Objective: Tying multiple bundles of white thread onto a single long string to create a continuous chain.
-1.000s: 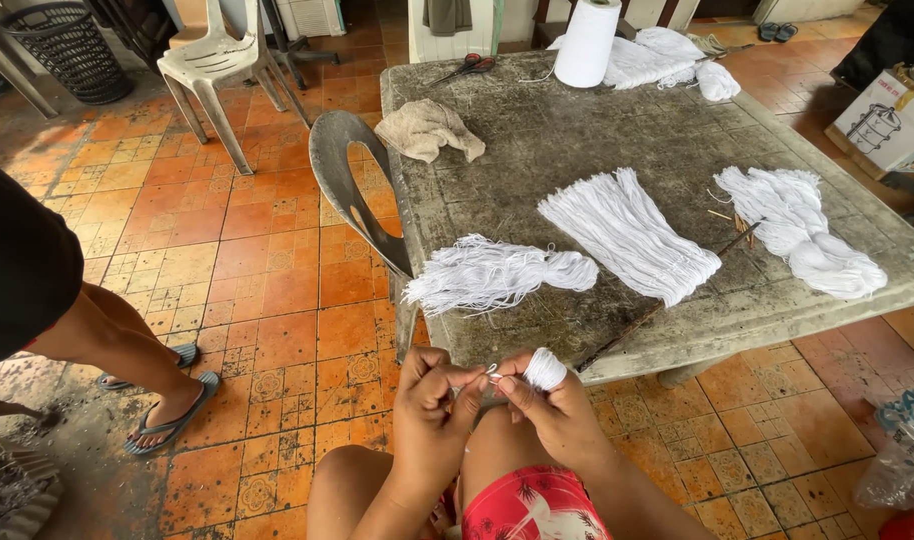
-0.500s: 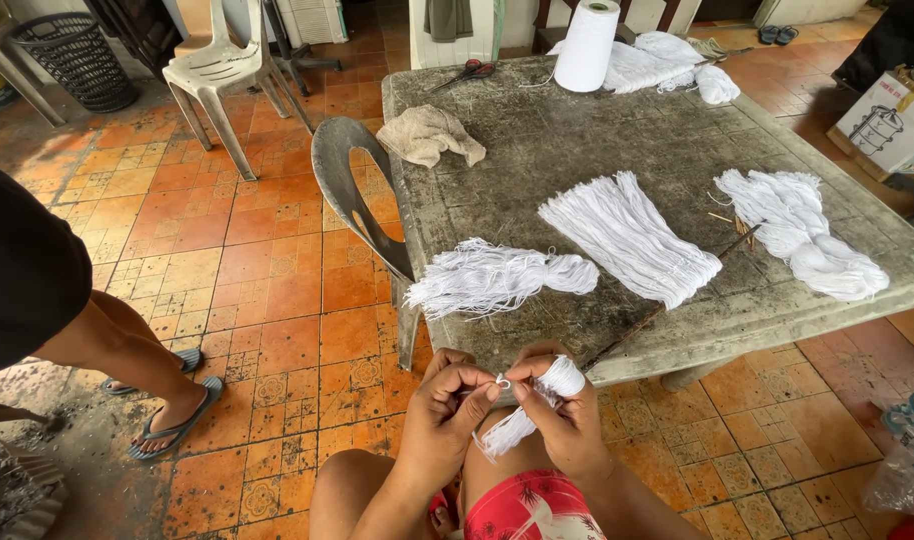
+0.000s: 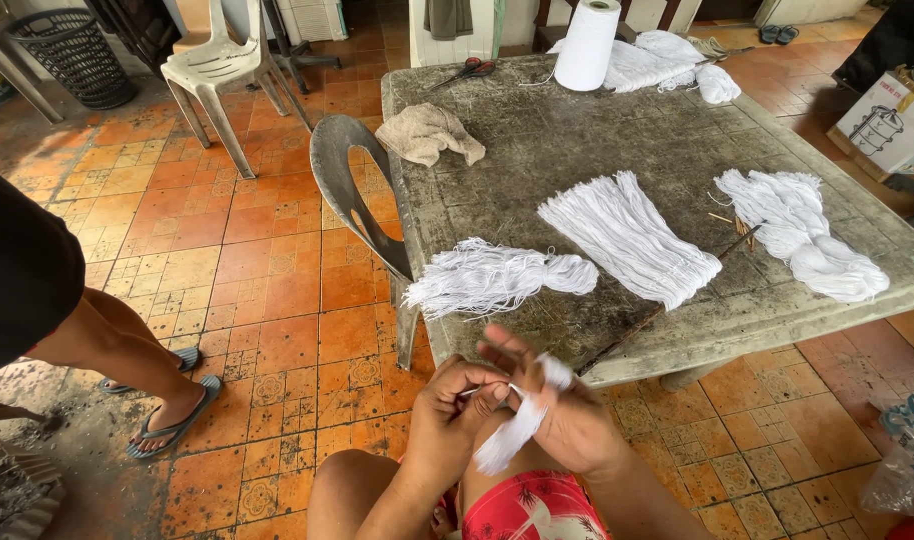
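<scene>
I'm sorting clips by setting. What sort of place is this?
Probably a home patio or yard used for handwork: worn orange floor tiles, a weathered table with bundles of white thread and a thread cone, and plastic chairs. Both hands work a small bundle.

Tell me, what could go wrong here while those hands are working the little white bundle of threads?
The small thread bundle is held between the left hand and right hand over the lap, off the table; a slip could drop it on the tiled floor, which looks dirty in places. The loose bundle lies near the table's edge and might get knocked off. The scissors lie at the far side, probably an awkward reach.
</scene>
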